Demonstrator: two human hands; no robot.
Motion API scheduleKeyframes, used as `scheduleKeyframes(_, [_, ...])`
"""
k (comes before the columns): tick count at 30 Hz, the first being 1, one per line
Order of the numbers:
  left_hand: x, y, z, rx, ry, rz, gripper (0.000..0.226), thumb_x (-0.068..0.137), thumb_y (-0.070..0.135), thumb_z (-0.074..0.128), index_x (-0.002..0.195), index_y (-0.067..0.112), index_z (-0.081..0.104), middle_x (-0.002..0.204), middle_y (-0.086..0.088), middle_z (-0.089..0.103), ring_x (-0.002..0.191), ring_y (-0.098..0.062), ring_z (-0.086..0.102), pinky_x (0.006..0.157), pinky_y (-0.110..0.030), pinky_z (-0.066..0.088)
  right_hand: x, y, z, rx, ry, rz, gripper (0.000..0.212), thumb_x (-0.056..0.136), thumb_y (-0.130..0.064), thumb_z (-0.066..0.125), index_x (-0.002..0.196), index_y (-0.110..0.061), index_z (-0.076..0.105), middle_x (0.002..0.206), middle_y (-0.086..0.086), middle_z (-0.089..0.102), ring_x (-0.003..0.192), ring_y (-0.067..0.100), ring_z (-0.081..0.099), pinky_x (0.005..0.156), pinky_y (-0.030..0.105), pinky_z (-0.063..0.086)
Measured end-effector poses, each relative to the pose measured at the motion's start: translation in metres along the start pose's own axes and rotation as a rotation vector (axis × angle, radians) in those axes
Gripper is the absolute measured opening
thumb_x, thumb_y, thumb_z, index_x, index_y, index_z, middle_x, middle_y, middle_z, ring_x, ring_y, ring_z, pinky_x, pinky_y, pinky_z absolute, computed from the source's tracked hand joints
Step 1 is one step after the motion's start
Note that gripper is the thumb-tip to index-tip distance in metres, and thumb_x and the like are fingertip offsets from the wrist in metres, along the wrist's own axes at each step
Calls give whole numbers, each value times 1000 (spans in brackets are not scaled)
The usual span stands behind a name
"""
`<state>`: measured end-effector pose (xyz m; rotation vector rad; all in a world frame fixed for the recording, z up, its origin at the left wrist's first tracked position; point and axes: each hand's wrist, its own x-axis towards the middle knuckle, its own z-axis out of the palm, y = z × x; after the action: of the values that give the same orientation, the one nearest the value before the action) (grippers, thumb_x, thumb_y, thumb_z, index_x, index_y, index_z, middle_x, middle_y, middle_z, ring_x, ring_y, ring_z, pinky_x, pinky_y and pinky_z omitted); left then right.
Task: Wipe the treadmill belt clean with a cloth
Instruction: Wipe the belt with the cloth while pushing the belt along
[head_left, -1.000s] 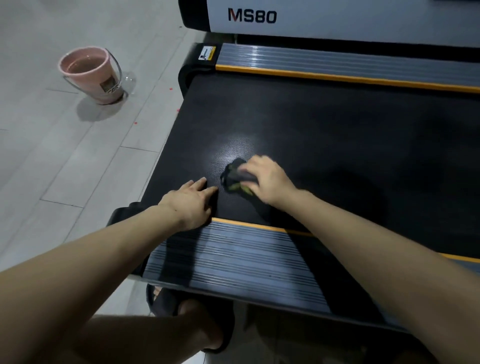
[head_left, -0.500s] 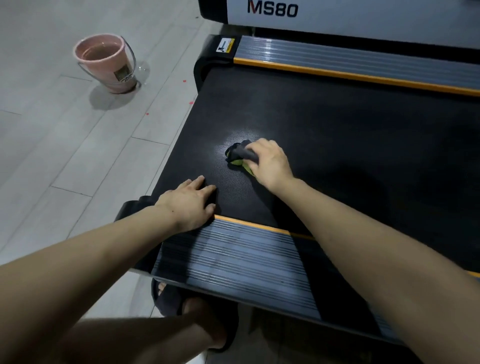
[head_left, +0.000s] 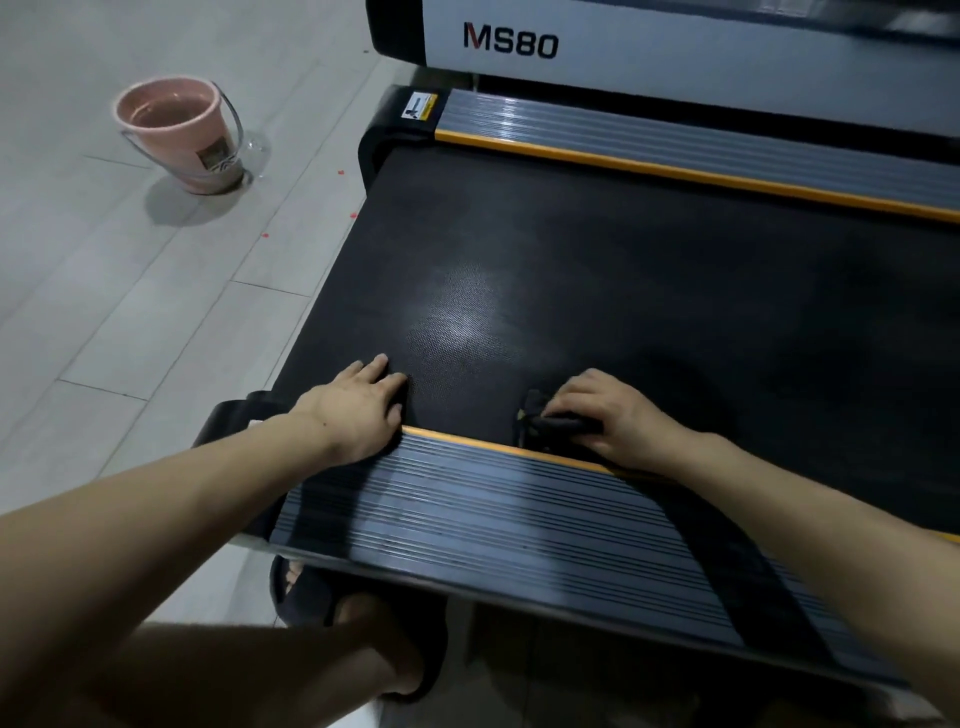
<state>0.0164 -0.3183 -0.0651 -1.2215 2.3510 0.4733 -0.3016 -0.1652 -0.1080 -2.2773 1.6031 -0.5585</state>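
Note:
The black treadmill belt (head_left: 649, 270) fills the middle of the head view, with a pale sheen near its centre left. My right hand (head_left: 618, 415) grips a dark bunched cloth (head_left: 545, 418) and holds it on the belt's near edge, right against the orange strip. Most of the cloth is hidden under the fingers. My left hand (head_left: 358, 410) lies flat with straight fingers on the belt's near left corner, its heel over the ribbed side rail (head_left: 493, 514).
A pink bucket (head_left: 179, 137) holding water stands on the tiled floor at upper left. The far side rail (head_left: 675, 140) and the white MS80 housing (head_left: 623, 47) border the belt at the back. My sandalled foot (head_left: 363, 639) is on the floor below the near rail.
My right hand has pulled the cloth back across the belt toward me and to the right, from mid-belt to the near edge. The left hand has stayed where it was.

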Motion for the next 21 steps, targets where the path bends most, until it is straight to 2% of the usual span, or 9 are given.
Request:
scheduleKeyframes(4, [-3, -11, -4, 13, 0, -54, 59, 104, 52, 30, 159, 30, 20, 170, 2, 4, 156, -25, 7, 122, -52, 24, 81, -41, 38, 48, 18, -48, 25, 85, -26, 76, 108, -20, 70, 103, -3, 65, 92, 23, 57, 88, 43, 47])
scheduleKeyframes(7, [-2, -22, -5, 11, 0, -118, 62, 103, 54, 31, 159, 28, 20, 170, 0, 6, 156, -28, 10, 122, -52, 23, 118, -62, 50, 117, 7, -5, 23, 87, -26, 75, 109, -21, 69, 100, -5, 61, 91, 17, 50, 87, 37, 45])
scheduleKeyframes(9, [-4, -25, -2, -13, -9, -128, 62, 104, 54, 30, 159, 26, 22, 170, -2, 6, 155, -31, 11, 122, -52, 21, 107, -56, 41, 119, -24, -50, 21, 88, -24, 73, 109, -23, 69, 101, -6, 60, 91, 16, 48, 86, 33, 43])
scheduleKeyframes(12, [-4, -24, 1, -30, -1, -119, 60, 104, 51, 28, 158, 26, 23, 170, -2, 6, 154, -32, 12, 121, -54, 24, 67, -30, 24, 77, -85, -53, 27, 85, -19, 75, 110, -26, 69, 105, -7, 62, 95, 17, 52, 88, 35, 45])
scheduleKeyframes(15, [-4, -25, 2, -38, 8, -98, 58, 105, 48, 28, 158, 25, 23, 170, -1, 6, 154, -32, 12, 119, -55, 26, 38, -17, 21, 57, -11, -22, 32, 82, -14, 78, 111, -24, 69, 108, -7, 64, 98, 17, 56, 90, 35, 46])
scheduleKeyframes(19, [-2, -32, 3, -36, 13, -75, 57, 105, 48, 29, 158, 27, 23, 170, 1, 6, 154, -31, 12, 120, -54, 27, 70, -26, 40, 9, 78, -78, 24, 85, -24, 77, 107, -19, 68, 105, -4, 66, 96, 18, 59, 89, 35, 45])
scheduleKeyframes(21, [0, -37, 3, -40, 9, -63, 58, 105, 49, 31, 158, 27, 24, 170, 1, 6, 154, -32, 13, 120, -52, 26, 106, -21, 48, -34, 92, -58, 25, 87, -35, 73, 108, -24, 66, 106, -6, 65, 96, 21, 59, 86, 41, 47])
